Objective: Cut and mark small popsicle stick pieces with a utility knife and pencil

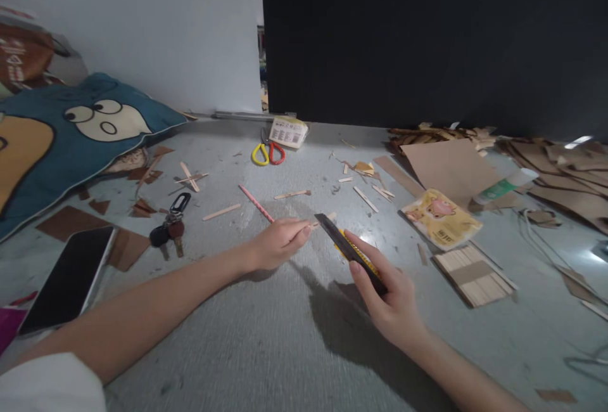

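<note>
My left hand [282, 242] is closed in a pinch on a short piece of wooden craft stick [315, 225], most of it hidden by my fingers. A black and yellow utility knife [354, 252] is gripped in my right hand [392, 291], its blade pointing up and left beside the stick's tip. Whether the blade touches the wood I cannot tell. Just behind my left hand lies a pink patterned pencil [255, 201]. Loose craft sticks [222, 212] are scattered on the grey table [228, 342] around and beyond my hands.
Left are a phone [69, 279], keys [173, 231] and a blue cushion [95, 139]. Scissors [268, 153] lie at the back. On the right are a bundle of craft sticks [475, 272], a yellow packet [441, 218], a glue stick [506, 185] and cardboard [449, 168]. A black panel [427, 38] stands behind.
</note>
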The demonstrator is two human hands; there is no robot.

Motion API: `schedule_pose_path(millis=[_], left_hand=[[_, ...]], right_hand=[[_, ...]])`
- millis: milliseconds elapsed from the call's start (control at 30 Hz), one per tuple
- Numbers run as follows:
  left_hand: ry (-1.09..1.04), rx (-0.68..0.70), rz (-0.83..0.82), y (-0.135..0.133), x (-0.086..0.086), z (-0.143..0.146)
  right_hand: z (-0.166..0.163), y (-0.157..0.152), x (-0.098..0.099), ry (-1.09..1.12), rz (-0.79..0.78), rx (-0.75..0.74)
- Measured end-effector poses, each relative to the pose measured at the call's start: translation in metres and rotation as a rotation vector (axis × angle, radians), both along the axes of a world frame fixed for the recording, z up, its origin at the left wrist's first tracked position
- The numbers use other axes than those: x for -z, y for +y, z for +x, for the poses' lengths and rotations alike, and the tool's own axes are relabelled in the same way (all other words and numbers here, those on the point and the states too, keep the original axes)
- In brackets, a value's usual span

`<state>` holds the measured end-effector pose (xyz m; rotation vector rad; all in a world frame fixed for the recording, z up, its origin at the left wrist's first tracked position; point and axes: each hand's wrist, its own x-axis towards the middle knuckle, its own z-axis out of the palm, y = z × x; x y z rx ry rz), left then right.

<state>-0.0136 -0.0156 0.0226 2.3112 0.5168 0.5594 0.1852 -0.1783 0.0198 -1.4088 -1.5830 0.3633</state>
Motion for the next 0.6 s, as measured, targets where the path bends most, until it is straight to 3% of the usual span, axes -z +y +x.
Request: schedule_pose_path(millis=[600], left_hand=[[0.075,-0.026,0.088,0.0001,0.0005,-0.0004]], right_hand=[[0.0007,-0.0048,0.0009,-0.108,-0.035,-0.054]])
